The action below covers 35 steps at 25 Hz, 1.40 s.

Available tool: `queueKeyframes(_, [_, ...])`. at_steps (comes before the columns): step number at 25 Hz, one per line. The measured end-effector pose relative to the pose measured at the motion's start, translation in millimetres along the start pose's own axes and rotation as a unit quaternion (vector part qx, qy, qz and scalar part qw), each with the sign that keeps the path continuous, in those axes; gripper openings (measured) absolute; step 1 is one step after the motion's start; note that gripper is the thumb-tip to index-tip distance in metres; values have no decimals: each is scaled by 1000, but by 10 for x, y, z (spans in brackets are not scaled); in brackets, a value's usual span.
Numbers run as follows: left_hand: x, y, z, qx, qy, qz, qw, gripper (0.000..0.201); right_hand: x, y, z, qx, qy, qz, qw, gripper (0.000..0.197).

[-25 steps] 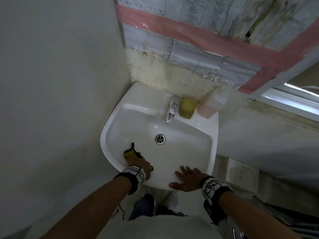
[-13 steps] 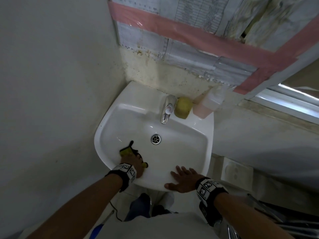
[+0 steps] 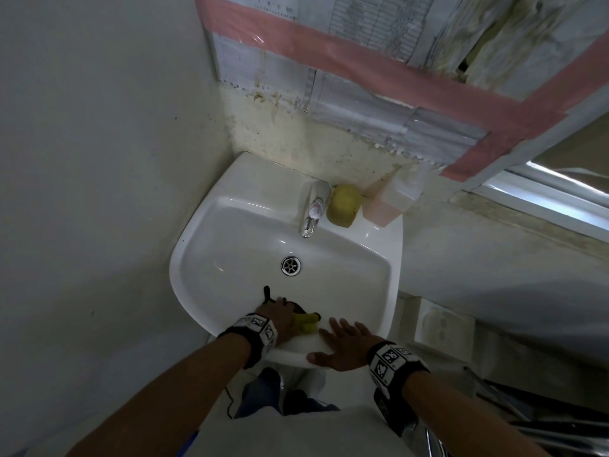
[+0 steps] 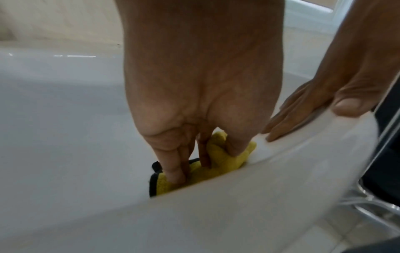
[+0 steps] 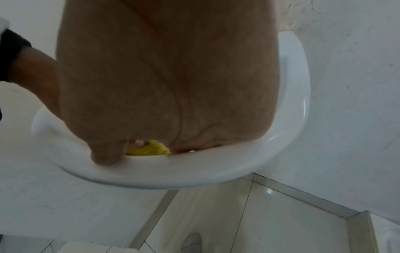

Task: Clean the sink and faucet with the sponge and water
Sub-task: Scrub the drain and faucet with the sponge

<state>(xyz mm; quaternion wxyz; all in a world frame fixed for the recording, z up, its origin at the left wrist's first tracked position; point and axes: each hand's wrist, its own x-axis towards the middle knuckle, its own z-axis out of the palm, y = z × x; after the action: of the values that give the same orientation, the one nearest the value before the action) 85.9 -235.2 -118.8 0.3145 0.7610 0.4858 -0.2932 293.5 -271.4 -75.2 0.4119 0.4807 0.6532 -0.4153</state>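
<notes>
The white sink (image 3: 184, 252) is fixed in a wall corner, with a chrome faucet (image 3: 313, 212) at its back. My left hand (image 3: 283, 316) grips a yellow sponge cloth with a black edge (image 3: 306, 321) and presses it against the near inner wall of the basin. In the left wrist view the fingers (image 4: 173, 171) and thumb bunch the sponge cloth (image 4: 225, 160) just under the rim. My right hand (image 3: 346, 343) lies flat on the near rim (image 5: 288, 102), fingers straight, right beside the sponge cloth (image 5: 149, 150).
A round yellow sponge (image 3: 344, 204) and a pink soap bottle (image 3: 389, 199) stand on the back ledge right of the faucet. The drain (image 3: 291, 265) sits mid-basin. A wall runs close along the left; a window ledge lies to the right.
My left hand has slid the sponge cloth rightward along the near basin wall, up to the right hand. The right hand stays flat on the rim.
</notes>
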Motion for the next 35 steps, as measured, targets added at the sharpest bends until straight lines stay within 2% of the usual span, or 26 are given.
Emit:
queueKeyframes(1, [8, -134, -18, 12, 24, -21, 999, 54, 6, 0, 0, 2, -1, 0, 1000, 105])
queueKeyframes(3, [20, -371, -48, 64, 53, -49, 995, 50, 8, 2, 2, 6, -3, 1, 1000, 106])
queueKeyframes(6, [114, -537, -23, 116, -9, -68, 991, 61, 16, 6, 18, 11, 0, 2, 1000, 108])
queueKeyframes(8, [174, -521, 47, 102, -23, -53, 993, 64, 16, 10, 27, 13, -1, 2, 1000, 108])
queueKeyframes(10, [247, -432, 185, 99, -3, -14, 995, 66, 21, 6, 22, 14, -1, 3, 1000, 108])
queueKeyframes(14, [199, -80, 122, 104, -27, 49, 993, 72, 15, 6, 14, 11, -2, 2, 1000, 105])
queueKeyframes(17, [239, -142, 57, 92, -71, 11, 993, 81, 10, 8, 18, 13, -3, 3, 1000, 105])
queueKeyframes(19, [225, -280, -12, 104, -71, -35, 991, 82, 10, 6, 24, 15, 0, 4, 1000, 105])
queueKeyframes(21, [212, -387, -122, 103, -33, -71, 992, 71, 5, 7, 26, 15, 3, 2, 1000, 104])
queueKeyframes(23, [207, -358, -262, 59, 13, -86, 994, 55, -3, 4, 23, 17, 5, 2, 1000, 103])
queueKeyframes(25, [289, -198, -347, 16, -21, -89, 996, 61, -9, 1, 24, 19, 4, 2, 1000, 103])
queueKeyframes(28, [565, 104, -235, -37, -74, -53, 995, 72, -18, -6, 18, 23, 5, 3, 1000, 102])
queueKeyframes(30, [714, 180, -100, -30, -93, -23, 995, 77, -24, -15, 15, 23, 7, 3, 1000, 102])
queueKeyframes(33, [744, 121, -98, -12, -91, -35, 995, 81, -45, -15, 4, 25, 5, 4, 1000, 101])
queueKeyframes(35, [737, 8, -186, 9, -52, -84, 995, 81, -68, -18, -15, 29, 5, 1, 1000, 102])
